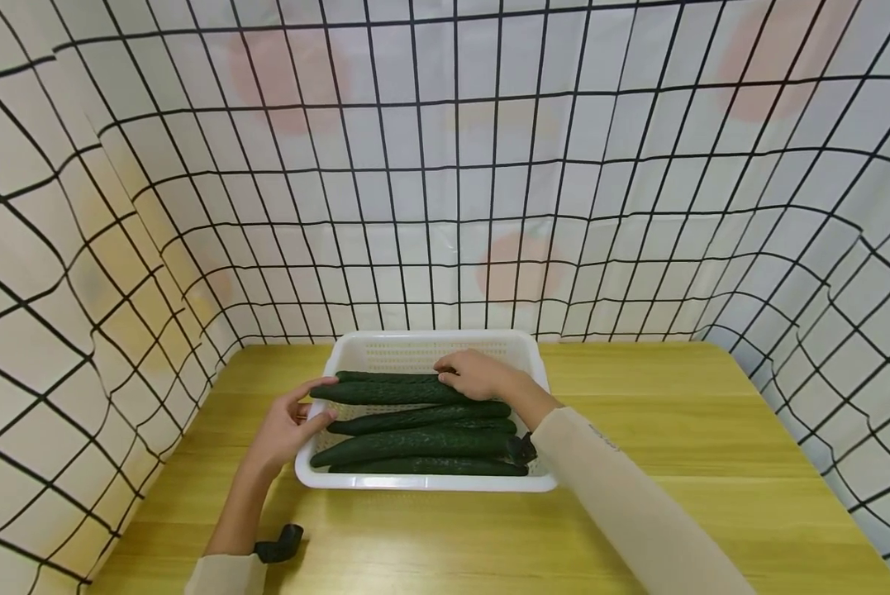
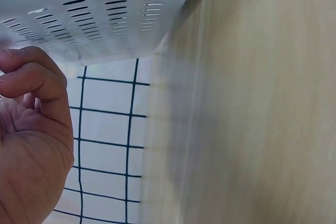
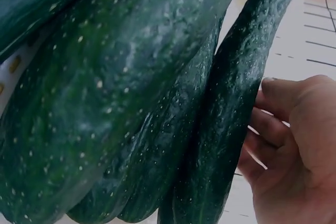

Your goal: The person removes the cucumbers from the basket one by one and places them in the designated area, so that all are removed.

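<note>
Several long dark-green cucumbers lie side by side, left to right, in a white plastic basket (image 1: 422,483). The rearmost raised cucumber (image 1: 378,392) reaches to the basket's left rim. My right hand (image 1: 478,374) holds its right end from above; in the right wrist view, the hand's fingers (image 3: 270,135) go behind an outer cucumber (image 3: 226,108), their tips hidden. At the left rim, my left hand (image 1: 284,430) has forefinger and thumb spread about the cucumber's other end, the forefinger touching it. The left wrist view shows the left hand (image 2: 34,145) loosely bent beside the slotted basket wall (image 2: 94,19).
The basket stands on a yellowish wooden table (image 1: 430,537). Black wire mesh (image 1: 455,173) closes off the back and both sides, with pale patterned sheeting behind it. Black straps (image 1: 281,545) sit on the wrists.
</note>
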Tool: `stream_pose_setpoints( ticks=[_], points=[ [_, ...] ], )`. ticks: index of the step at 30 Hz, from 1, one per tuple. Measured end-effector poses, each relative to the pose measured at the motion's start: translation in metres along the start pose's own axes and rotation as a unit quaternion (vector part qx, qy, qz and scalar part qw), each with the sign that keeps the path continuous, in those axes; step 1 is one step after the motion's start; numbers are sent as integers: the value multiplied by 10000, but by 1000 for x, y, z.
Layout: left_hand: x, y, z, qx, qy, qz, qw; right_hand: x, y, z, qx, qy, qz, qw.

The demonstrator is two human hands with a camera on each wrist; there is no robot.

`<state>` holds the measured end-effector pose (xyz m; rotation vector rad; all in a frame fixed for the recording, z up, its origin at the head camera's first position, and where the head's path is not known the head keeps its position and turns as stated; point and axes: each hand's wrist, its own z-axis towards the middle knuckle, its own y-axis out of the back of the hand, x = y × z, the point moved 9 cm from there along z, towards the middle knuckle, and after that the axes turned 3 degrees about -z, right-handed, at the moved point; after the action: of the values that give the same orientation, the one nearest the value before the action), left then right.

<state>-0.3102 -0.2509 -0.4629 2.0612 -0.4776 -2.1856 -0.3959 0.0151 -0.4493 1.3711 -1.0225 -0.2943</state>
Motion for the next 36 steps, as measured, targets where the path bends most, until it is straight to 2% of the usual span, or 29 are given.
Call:
stream_pose_setpoints(
  ticks=[5,17,22,29,36],
  points=[
    [2,0,-1,-37,18,-41,10000,-1,-5,0,162,-62,27,9998],
    [2,3,0,-366,119,-11,9993,2,-7,1,226,181,-163,9994],
    [4,4,1,-410,113,-34,9991,3,-7,-1,204,292,-63,9993],
    [4,3,1,-406,97,-45,9991,0,-7,-1,96,231,136,9996],
    [5,3,2,-424,77,-99,9990,0,-5,-1,-24,143,-43,9999]
  ],
)
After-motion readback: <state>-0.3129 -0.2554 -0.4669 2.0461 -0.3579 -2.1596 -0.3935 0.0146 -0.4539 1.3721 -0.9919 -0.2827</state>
